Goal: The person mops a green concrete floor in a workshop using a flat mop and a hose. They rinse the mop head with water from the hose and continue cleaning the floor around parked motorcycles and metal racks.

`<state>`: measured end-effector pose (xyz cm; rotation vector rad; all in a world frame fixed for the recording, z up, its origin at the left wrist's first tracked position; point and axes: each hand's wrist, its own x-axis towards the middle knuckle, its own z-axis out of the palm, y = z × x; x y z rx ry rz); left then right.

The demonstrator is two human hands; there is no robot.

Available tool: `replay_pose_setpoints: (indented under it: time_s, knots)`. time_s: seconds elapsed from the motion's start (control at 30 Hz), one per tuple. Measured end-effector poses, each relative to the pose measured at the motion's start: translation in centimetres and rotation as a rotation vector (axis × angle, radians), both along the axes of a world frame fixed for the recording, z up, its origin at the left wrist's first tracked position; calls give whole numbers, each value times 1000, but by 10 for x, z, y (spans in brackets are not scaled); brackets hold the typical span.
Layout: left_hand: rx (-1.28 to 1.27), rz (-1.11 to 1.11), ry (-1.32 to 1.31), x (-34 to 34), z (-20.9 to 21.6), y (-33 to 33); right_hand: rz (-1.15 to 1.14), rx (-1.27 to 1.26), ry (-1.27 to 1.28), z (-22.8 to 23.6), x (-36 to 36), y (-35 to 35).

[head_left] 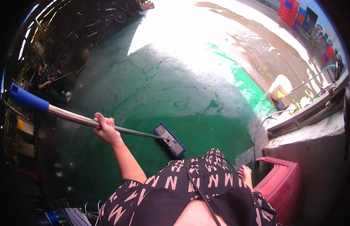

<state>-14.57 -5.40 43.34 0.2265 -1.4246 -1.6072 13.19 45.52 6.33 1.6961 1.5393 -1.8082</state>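
Note:
My left hand (107, 130) is closed around the metal pole of a flat mop (141, 133), thumb lying along it. The pole's blue grip (30, 98) sticks out to the upper left. At its other end the flat mop head (169, 139), grey with a blue fringe, rests on the green floor (208, 132) in front of me. Low at my right side hangs my right hand (245, 173), its fingers loosely curled and apart, with nothing visible in them. It is nearest to a red plastic container (282, 180).
A pale bucket (280, 87) stands on the right by a hose (256, 130) and a low wall (306, 141). Another person (41, 81) holds a long pole at the left. Red crates (289, 11) are stacked far right; a motorcycle (118, 17) stands far left.

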Motion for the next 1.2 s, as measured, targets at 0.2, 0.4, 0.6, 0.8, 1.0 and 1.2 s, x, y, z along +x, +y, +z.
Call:
replay_pose_setpoints:
  time_s: [0.2, 0.4, 0.6, 0.8, 1.0, 1.2]
  knots:
    - [18, -200, -2, -117, -9, 84, -160, -3, -90, -13, -25, 21]
    - [11, -364, 49, -235, -7, 170, -347, -65, -183, -34, -114, 70]
    - [-19, -453, 98, -351, -2, 269, -171, 133, -23, -6, -264, 158]
    - [-4, -536, 77, -461, -15, 372, -217, 229, 68, 14, -355, 229]
    - [35, -739, 32, -570, -28, 492, -604, 192, -84, -11, -365, 236]
    - [68, -892, 20, -656, -38, 630, -1170, 411, -153, -34, -331, 225]
